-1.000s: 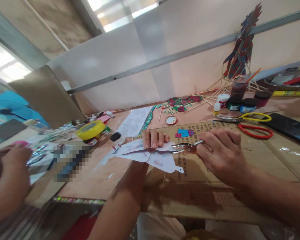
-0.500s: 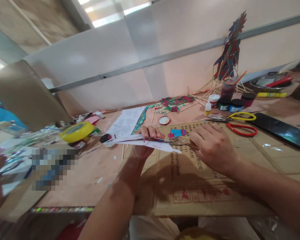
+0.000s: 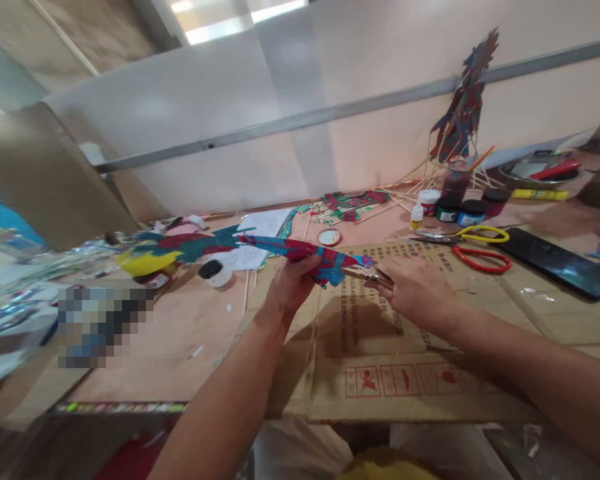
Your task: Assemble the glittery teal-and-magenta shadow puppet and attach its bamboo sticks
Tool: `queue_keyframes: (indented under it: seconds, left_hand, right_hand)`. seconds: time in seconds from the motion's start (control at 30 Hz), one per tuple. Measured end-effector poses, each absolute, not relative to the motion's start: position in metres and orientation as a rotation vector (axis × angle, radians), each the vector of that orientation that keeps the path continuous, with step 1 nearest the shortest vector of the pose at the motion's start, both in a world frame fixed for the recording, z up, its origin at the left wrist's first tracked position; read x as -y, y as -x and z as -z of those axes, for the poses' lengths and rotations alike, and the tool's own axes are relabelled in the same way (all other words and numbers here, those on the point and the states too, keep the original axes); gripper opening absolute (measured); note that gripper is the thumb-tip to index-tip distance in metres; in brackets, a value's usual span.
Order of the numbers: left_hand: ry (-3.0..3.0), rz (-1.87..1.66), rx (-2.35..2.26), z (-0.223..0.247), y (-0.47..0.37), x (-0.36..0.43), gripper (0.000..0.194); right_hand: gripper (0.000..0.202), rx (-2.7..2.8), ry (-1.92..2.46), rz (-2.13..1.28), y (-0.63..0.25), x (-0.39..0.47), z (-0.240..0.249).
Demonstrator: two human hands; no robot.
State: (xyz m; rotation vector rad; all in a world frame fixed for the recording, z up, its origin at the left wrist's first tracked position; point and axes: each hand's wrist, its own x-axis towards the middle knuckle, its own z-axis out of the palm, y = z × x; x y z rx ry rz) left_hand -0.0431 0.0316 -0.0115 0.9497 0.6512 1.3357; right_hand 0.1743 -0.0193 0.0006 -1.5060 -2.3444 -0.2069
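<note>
My left hand (image 3: 291,283) is closed on a long cut-out painted figure (image 3: 325,259), red and blue-green. The painted side faces up. Its jagged far part stretches left above the table, over the tape roll. My right hand (image 3: 425,293) grips pliers (image 3: 380,280) with brownish handles; their metal jaws are at the figure's right end, close to a small blue and pink piece (image 3: 366,261). Whether the jaws pinch the figure cannot be made out. Under both hands lies a printed cardboard sheet (image 3: 375,347).
Scissors (image 3: 483,259) with yellow and red handles and a black phone (image 3: 563,263) lie on the right. Behind them stand paint jars (image 3: 473,212), a small glue bottle (image 3: 417,217) and painted figures on sticks (image 3: 460,107). Yellow tape (image 3: 147,262) and a black-lidded jar (image 3: 215,273) are left.
The figure has turned over from its white side to its painted side, and now extends further left. The pliers stay at its right end, in my right hand.
</note>
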Motion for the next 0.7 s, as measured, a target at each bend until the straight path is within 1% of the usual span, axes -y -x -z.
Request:
queue_keyframes:
  seconds: [0.1, 0.23, 0.43, 0.6, 0.7]
  left_hand:
    - [-0.928, -1.364, -0.698, 0.009, 0.040, -0.030, 0.027]
    - [-0.905, -1.379, -0.695, 0.005, 0.037, -0.029, 0.027]
    - [-0.881, -1.404, -0.664, 0.003, 0.035, -0.030, 0.033]
    - [-0.871, -1.417, -0.730, 0.005, 0.031, -0.030, 0.033]
    - [-0.852, -1.424, -0.771, 0.007, 0.028, -0.030, 0.034]
  right_hand:
    - [0.028, 2.358, 1.584, 0.102, -0.173, 0.018, -0.002]
    - [0.029, 2.355, 1.620, 0.047, -0.173, 0.017, -0.002]
    - [0.023, 2.344, 1.509, 0.079, -0.176, 0.012, 0.005]
    - [0.020, 2.317, 1.422, -0.036, -0.179, 0.005, 0.011]
    - [0.022, 2.318, 1.459, -0.096, -0.179, 0.004, 0.011]
